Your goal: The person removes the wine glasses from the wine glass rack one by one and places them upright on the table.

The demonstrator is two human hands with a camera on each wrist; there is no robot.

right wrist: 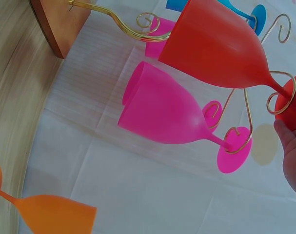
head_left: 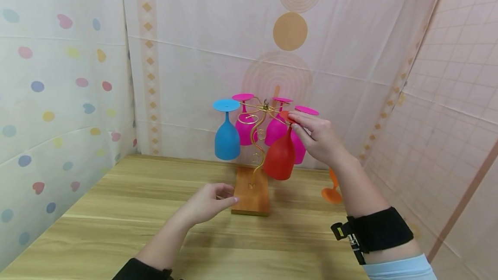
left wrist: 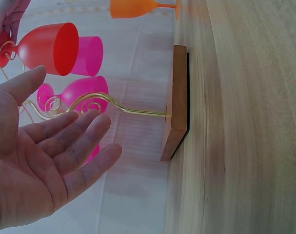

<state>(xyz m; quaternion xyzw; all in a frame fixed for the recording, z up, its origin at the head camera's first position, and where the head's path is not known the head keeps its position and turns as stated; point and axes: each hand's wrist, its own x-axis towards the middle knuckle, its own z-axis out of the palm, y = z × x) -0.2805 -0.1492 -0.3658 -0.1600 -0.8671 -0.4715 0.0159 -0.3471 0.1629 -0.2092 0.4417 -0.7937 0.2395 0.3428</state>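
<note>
My right hand (head_left: 320,137) pinches the round foot of a red goblet (head_left: 280,159), which hangs bowl-down at the front right of a gold wire glass rack (left wrist: 138,111). In the right wrist view, a curled wire loop surrounds the red stem just by the foot, and fingertips touch the foot's edge. My left hand (head_left: 210,204) holds nothing, its fingers loosely spread beside the rack's wooden base (head_left: 252,200). A blue goblet (head_left: 227,141) hangs upside down on the rack's left arm. Three pink goblets (right wrist: 162,107) hang around the back and right.
An orange goblet (head_left: 332,195) stands upright on the wooden table (head_left: 116,211), right of the rack, its bowl mostly hidden by my right forearm in the head view. A patterned cloth wall (head_left: 194,77) rises behind the table, with more cloth on both sides.
</note>
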